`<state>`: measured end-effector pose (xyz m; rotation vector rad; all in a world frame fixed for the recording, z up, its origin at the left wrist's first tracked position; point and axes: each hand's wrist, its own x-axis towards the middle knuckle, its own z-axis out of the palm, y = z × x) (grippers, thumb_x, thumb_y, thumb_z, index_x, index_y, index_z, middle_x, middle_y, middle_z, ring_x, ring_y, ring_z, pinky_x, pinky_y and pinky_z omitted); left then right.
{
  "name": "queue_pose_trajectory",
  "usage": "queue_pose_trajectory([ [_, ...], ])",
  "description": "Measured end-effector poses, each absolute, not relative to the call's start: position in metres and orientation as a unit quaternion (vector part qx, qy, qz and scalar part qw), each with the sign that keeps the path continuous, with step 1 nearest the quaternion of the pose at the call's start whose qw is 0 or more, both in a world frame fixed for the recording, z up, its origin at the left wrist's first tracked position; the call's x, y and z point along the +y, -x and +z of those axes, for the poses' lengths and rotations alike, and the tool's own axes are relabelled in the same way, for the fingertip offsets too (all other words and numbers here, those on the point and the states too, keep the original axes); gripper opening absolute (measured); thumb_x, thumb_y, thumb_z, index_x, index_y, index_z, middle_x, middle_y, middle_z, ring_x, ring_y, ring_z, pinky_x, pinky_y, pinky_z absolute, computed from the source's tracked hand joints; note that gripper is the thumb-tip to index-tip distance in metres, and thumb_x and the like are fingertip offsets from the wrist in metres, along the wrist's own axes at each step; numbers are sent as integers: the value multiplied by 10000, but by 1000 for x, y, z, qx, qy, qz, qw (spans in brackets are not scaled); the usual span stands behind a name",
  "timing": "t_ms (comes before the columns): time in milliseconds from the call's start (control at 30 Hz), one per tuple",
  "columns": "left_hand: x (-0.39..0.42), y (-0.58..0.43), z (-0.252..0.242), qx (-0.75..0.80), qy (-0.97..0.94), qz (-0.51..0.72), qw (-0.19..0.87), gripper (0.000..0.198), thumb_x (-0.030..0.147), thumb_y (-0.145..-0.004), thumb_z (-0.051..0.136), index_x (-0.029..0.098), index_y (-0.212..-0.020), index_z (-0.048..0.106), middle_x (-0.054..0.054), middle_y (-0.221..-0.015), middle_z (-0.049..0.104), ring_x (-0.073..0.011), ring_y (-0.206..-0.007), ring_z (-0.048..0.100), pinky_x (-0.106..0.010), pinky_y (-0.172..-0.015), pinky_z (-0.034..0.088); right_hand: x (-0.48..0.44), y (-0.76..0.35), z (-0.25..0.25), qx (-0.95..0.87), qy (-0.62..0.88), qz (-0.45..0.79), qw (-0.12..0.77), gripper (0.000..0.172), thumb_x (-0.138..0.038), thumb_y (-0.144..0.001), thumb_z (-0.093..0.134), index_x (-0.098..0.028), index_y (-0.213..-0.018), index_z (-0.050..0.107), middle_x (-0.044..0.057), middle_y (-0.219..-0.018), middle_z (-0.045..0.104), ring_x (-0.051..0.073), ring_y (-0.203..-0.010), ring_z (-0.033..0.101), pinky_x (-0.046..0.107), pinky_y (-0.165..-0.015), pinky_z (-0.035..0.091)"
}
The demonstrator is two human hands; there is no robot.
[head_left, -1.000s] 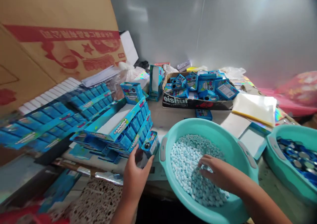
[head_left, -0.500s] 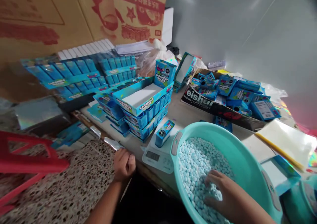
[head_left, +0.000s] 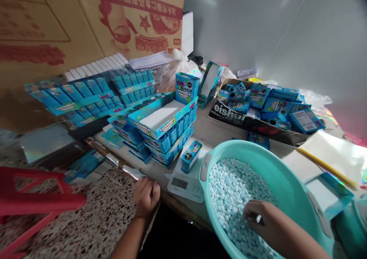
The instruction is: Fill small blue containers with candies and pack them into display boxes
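Observation:
My right hand (head_left: 258, 215) is down in a turquoise basin (head_left: 289, 175), its fingers curled at the surface of small pale-blue and white candies (head_left: 229, 192). A bit of white shows between the fingers, though most of what they hold is hidden. Against the table's front edge rests my left hand (head_left: 147, 196), closed in a loose fist with nothing showing in it. Between the hands, a white digital scale (head_left: 186, 188) carries one upright blue candy box (head_left: 191, 156) with an opening in its top. The basin's rim overlaps the scale's right side.
Left of the scale stand stacked display trays (head_left: 163, 121) of blue boxes, the top one holding a single box (head_left: 187, 88). A black carton (head_left: 229, 115) heaped with blue boxes is at the back right. A red stool (head_left: 37, 194) stands at left on the speckled floor.
My right hand has shifted slightly and its fingers have closed more; fewer candies show in it. My left hand stays at the table edge. The view has turned a little.

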<state>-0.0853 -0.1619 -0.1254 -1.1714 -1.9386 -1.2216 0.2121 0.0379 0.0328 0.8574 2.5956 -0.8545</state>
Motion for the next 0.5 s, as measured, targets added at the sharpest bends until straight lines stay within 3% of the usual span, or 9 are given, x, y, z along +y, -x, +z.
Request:
queue_pose_trajectory([
  [200, -170, 81, -92, -665, 538, -482, 193, 196, 33, -910, 510, 165, -794, 598, -12, -683, 567, -139, -681, 531, -278, -683, 436, 41, -210, 34, 908, -293, -285, 96, 164, -191, -867, 503, -196, -827, 662, 27, -856, 687, 180, -817, 618, 307, -766, 436],
  [367, -179, 102, -81, -678, 571, -393, 244, 242, 92, -905, 554, 176, -678, 538, 4, -627, 506, -138, -633, 497, -300, -654, 420, 41, -207, 38, 913, -297, -278, 31, 182, -237, -913, 504, -205, -858, 674, 31, -898, 686, 181, -841, 620, 299, -765, 443],
  [500, -177, 111, -91, -715, 476, -452, 241, 242, 94, -920, 535, 186, -696, 525, 15, -663, 527, -127, -635, 553, -276, -650, 472, 37, -201, 42, 918, -299, -261, 13, 191, -227, -921, 524, -215, -861, 705, 21, -913, 698, 172, -852, 638, 288, -783, 449],
])
